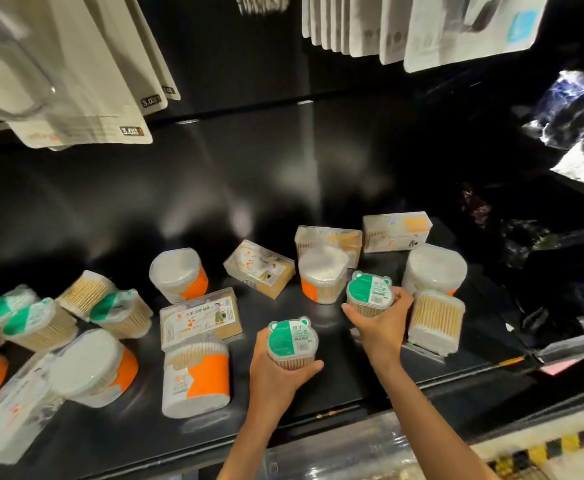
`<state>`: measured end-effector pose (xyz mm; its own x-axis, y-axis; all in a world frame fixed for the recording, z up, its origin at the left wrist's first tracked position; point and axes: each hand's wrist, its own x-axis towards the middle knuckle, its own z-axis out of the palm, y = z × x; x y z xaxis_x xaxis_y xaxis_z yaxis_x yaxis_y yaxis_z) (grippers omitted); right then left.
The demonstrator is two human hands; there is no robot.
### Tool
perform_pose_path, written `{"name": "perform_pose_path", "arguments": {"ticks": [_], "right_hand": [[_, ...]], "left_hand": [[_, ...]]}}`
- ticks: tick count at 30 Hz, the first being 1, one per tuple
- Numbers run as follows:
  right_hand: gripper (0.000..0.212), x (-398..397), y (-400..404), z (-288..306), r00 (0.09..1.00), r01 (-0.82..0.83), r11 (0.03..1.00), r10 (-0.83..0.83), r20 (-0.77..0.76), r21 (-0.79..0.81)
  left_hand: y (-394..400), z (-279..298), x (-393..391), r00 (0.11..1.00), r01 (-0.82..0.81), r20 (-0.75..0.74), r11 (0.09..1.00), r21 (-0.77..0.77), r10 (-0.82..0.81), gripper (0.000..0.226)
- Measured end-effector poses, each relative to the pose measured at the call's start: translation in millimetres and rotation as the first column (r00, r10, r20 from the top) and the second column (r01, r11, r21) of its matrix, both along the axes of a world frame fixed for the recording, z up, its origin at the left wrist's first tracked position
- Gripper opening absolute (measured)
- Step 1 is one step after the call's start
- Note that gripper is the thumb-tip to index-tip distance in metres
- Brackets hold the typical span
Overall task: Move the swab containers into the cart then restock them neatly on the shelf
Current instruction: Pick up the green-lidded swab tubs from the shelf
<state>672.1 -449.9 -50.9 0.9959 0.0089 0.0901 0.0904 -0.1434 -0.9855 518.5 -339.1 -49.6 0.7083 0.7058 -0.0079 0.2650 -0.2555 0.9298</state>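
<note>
- The left hand (pixel 276 372) gripped a green-lidded swab container (pixel 293 338) from below, fingers and thumb curled round its clear body, lid facing the camera, above the front of the black shelf (pixel 214 188).
- At two o'clock from it, the right hand (pixel 382 323) clasped a second green-lidded swab container (pixel 368 294) the same way, fingers wrapped round its sides.
- At three o'clock from the right hand, touching it, stood a clear tub of wooden-stemmed swabs (pixel 435 320).
- At nine o'clock from the left hand, an orange-labelled swab tub (pixel 197 375) lay on its side, with a flat rectangular swab box (pixel 198 318) just behind it.
- Farther left, several green-lidded tubs (pixel 37 323) lay tipped over beside more orange-labelled ones.
- Behind the right hand, an orange-banded round tub (pixel 321 275) stood in front of a rectangular box (pixel 328 239); another box (pixel 396 232) sat at one o'clock.
- At the top, white hanging packets (pixel 86 81) with price tags overhung the shelf.
</note>
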Motion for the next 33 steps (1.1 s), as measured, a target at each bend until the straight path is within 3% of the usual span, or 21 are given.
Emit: {"name": "perform_pose_path", "arguments": {"ticks": [3,5,11,16,21,26,29,33], "right_hand": [[0.094,-1.1,-0.4,-2.7,1.0,-0.026,0.995,0.027,0.009,-0.093],[0.088,-2.7,-0.4,-2.3,0.999,-0.042,0.99,0.046,0.023,-0.135],[0.077,-12.4,-3.6,5.1,0.986,-0.167,0.986,0.167,0.0,0.026],[0.076,-30.5,-13.4,11.5,0.951,-0.309,0.95,0.309,-0.013,0.037],[0.072,-47.8,-34.4,27.8,0.935,-0.354,0.933,0.355,-0.01,0.067],[0.075,-75.2,-72.8,36.5,0.954,-0.293,0.952,0.297,-0.031,0.092],[0.067,-100.5,-99.4,40.0,0.985,-0.17,0.984,0.169,0.021,0.06],[0.075,-144.0,-138.7,36.9,0.999,-0.002,1.0,0.001,0.048,0.02]], "left_hand": [[1.9,-4.3,-0.8,1.0,0.004,0.004,1.0,-0.007,-0.004,0.077],[2.5,-7.9,-3.3,1.0,0.008,0.01,1.0,-0.01,-0.008,0.079],[-0.1,-4.8,-2.6,1.0,-0.01,0.021,1.0,0.005,0.01,0.08],[-10.5,10.7,-0.4,0.995,-0.069,0.066,0.996,-0.052,0.072,0.081],[-22.1,27.6,-4.5,0.99,-0.019,0.134,0.994,-0.109,0.033,0.081],[-38.2,38.6,-7.0,0.976,0.137,0.181,0.987,-0.081,-0.12,0.076],[-52.1,39.7,-12.6,0.948,0.262,0.201,0.964,-0.045,-0.248,0.074],[-78.3,41.9,-23.5,0.877,0.448,0.216,0.893,-0.047,-0.429,0.072]]}}
